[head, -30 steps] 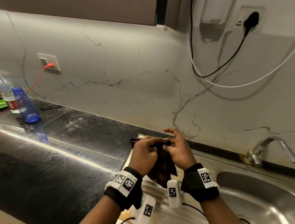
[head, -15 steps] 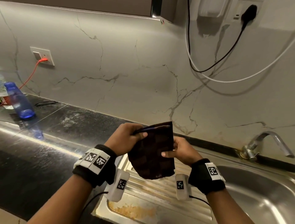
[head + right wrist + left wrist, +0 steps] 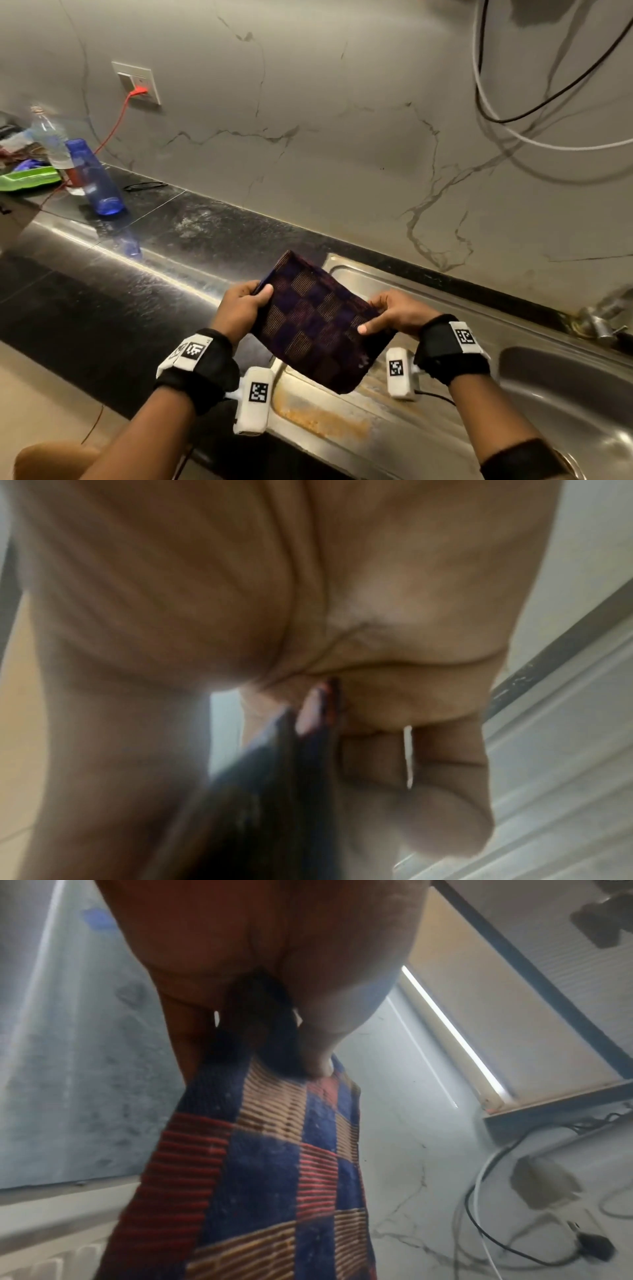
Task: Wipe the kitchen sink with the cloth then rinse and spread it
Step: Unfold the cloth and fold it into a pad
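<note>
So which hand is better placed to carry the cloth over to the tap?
Right hand, probably: it pinches the cloth on the side nearer the tap and basin; the left hand holds the far edge.

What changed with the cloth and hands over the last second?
The dark checked cloth went from bunched between both hands to opened out, as the left hand and right hand drew apart. Both still pinch its edges above the steel sink drainboard; nothing was released.
</note>
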Tool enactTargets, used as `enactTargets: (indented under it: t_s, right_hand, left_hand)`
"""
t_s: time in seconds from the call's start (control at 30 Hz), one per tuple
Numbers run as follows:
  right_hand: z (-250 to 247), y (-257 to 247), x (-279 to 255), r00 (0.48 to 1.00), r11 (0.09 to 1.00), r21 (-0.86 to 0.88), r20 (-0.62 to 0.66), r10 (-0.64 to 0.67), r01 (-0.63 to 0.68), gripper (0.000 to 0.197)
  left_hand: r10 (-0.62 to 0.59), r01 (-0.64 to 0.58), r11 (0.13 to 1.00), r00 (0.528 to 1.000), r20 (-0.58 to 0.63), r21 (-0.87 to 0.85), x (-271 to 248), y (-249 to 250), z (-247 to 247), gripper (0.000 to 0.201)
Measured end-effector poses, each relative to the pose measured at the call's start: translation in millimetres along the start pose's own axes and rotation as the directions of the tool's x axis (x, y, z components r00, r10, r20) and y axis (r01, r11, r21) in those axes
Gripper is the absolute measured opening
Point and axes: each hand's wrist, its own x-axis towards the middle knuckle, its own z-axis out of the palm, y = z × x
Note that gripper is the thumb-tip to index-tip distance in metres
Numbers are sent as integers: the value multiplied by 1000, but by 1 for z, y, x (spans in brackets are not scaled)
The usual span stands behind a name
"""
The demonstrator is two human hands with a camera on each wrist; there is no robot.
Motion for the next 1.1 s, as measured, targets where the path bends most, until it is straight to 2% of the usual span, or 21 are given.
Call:
enactTargets:
  t_s: [0.1,0.2,0.27,0.3,0.33,0.4,0.43,0.47,0.53,0.57,0.63,0.73,0.8,0.87,0.9,0.93,0.97,1.0,1.03,1.07,1.1]
  right_hand:
    - [1,3,-1,997,994,111,-71,-12,20,24]
    - [1,14,-8,973,934,314,-203,-110,171,50]
    - [4,15,-14,936,887,361,-304,-179,287,65]
    - [2,15,-17,908,873,353,-366,-203,338,64]
    - [0,13,-21,882,866,333,-418,-218,373,55]
    - [-6,10,-30,846,874,282,-482,-227,395,21]
    - [-10,9,-37,844,889,257,-489,-218,379,13]
    - [-14,12,-41,858,912,230,-472,-201,340,15]
    - [-23,24,-48,910,966,151,-393,-134,208,38]
    - [-26,29,-52,938,984,113,-335,-93,138,53]
    - [-26,33,-57,973,997,37,-222,-59,69,70]
    - [-16,23,-64,980,992,7,-155,-125,128,57]
    - [-9,19,-67,958,976,36,-201,-205,216,54]
    - [-6,19,-69,904,950,39,-322,-282,311,54]
    - [-7,19,-71,870,934,58,-388,-305,353,51]
    - [-9,19,-73,835,915,80,-447,-321,395,47]
    - [-11,17,-77,801,899,85,-495,-336,430,43]
    - [-13,16,-80,767,884,80,-537,-350,460,39]
    - [-15,14,-83,735,869,75,-571,-365,490,37]
    - [-16,11,-86,707,849,74,-595,-383,522,36]
    - [-17,9,-88,686,831,81,-612,-394,550,36]
  left_hand:
    - [-59,63,993,998,35,-103,-2,-13,-7,20]
    - [-75,117,964,981,179,-238,-5,-21,-9,12]
    - [-64,165,934,949,308,-315,-7,-23,-8,37]
    - [-55,184,928,928,368,-324,-8,-24,-3,44]
    - [-48,191,928,912,406,-321,-11,-23,3,45]
    - [-51,184,937,912,408,-296,-12,-19,19,49]
    - [-35,147,951,926,376,-273,-12,-17,26,53]
    - [0,89,965,940,342,-245,-11,-14,32,51]
    - [94,-58,990,951,295,-127,-11,-1,41,29]
    - [136,-129,991,943,305,-44,-12,9,45,27]
    - [198,-258,962,889,412,94,-16,31,58,26]
    - [249,-490,834,744,619,253,-23,60,85,19]
    - [223,-618,691,676,702,376,-23,75,102,18]
    - [263,-687,597,655,709,413,-23,91,115,14]
    - [334,-704,594,656,677,389,-22,100,119,11]
    - [413,-695,635,673,613,335,-21,106,121,11]
    - [478,-660,711,707,521,243,-19,110,121,13]
    - [487,-585,801,760,431,126,-16,110,119,18]
    - [434,-470,883,817,379,1,-14,108,118,25]
    - [338,-329,940,862,379,-90,-12,101,117,34]
    - [235,-199,972,877,420,-128,-10,90,118,45]
